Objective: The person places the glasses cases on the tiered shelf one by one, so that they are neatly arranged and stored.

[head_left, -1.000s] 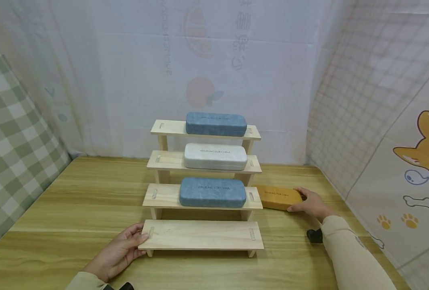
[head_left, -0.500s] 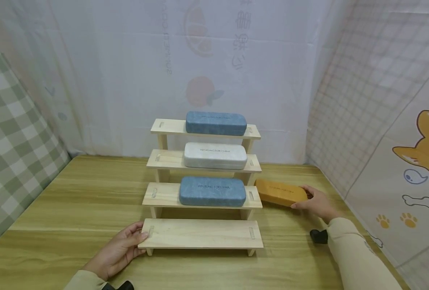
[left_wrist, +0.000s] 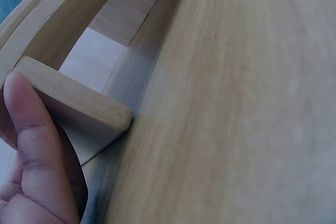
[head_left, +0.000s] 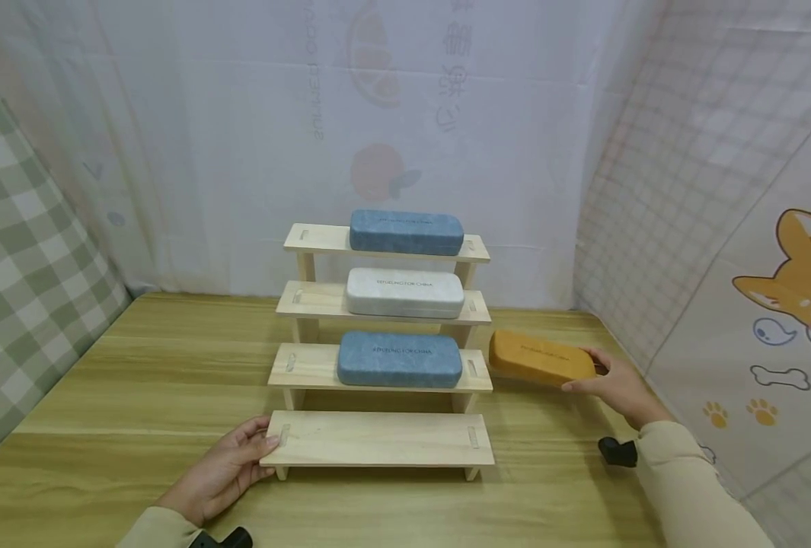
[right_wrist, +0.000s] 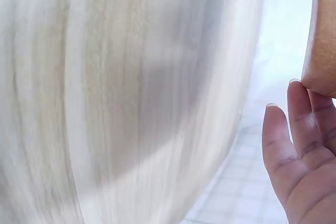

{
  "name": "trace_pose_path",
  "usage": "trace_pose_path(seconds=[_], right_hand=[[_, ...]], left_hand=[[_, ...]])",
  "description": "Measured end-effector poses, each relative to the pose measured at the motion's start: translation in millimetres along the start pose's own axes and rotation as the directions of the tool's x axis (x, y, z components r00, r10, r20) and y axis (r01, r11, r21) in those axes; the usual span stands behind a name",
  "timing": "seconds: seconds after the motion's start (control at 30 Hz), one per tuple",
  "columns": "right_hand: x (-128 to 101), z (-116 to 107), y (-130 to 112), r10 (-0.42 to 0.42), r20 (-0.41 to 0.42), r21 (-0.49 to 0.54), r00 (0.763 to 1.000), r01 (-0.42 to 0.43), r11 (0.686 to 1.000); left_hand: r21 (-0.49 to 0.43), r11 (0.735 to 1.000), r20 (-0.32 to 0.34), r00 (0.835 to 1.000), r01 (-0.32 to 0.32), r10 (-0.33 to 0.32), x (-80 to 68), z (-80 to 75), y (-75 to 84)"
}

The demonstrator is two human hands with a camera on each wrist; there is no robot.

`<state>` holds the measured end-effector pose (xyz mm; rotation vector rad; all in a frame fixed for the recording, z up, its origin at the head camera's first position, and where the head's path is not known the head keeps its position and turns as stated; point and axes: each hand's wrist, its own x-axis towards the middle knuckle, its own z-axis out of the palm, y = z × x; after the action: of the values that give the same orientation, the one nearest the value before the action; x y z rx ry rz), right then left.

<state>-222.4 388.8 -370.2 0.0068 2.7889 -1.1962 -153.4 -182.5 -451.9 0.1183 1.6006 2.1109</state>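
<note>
A stepped wooden display rack (head_left: 378, 440) stands mid-table, with four-tier-style shelves rising to the back. My left hand (head_left: 225, 472) holds the left end of its lowest shelf, thumb on top; in the left wrist view its fingers (left_wrist: 39, 150) lie beside the shelf's short leg (left_wrist: 79, 95). My right hand (head_left: 621, 388) grips the right end of an orange glasses case (head_left: 541, 358), slightly tilted above the table right of the rack. In the right wrist view only a corner of the orange case (right_wrist: 323, 51) shows above the right fingers.
On the top shelf lies a blue glasses case (head_left: 407, 233). Below it are a white case (head_left: 405, 294) and another blue case (head_left: 400, 359), one per shelf. The wooden table (head_left: 138, 365) meets a white curtain (head_left: 241, 152) behind and a printed cloth (head_left: 720, 304) on the right.
My right hand has lifted the orange glasses case off the table and shifted it slightly right, out from beside the rack. The left hand keeps its place on the lowest shelf.
</note>
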Motion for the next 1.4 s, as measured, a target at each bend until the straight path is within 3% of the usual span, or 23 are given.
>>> trace_pose_path(seconds=[0.3,0.97,1.4], right_hand=[[-15.0,-8.2,-3.2,-0.048,-0.05,-0.056,0.998,0.045,0.997],[-47.8,-18.0,-25.1,-0.027,-0.08,-0.092,0.996,0.02,0.996],[-67.7,-5.5,-41.9,-0.098,-0.073,0.011,0.992,0.099,0.995]], left_hand=[[-0.005,1.0,-0.018,1.0,0.003,-0.003,0.4,1.3,0.1],[0.009,1.0,-0.036,0.999,0.005,-0.005,0.0,1.5,0.9],[0.008,1.0,-0.025,1.0,0.003,-0.002,0.4,1.0,0.6]])
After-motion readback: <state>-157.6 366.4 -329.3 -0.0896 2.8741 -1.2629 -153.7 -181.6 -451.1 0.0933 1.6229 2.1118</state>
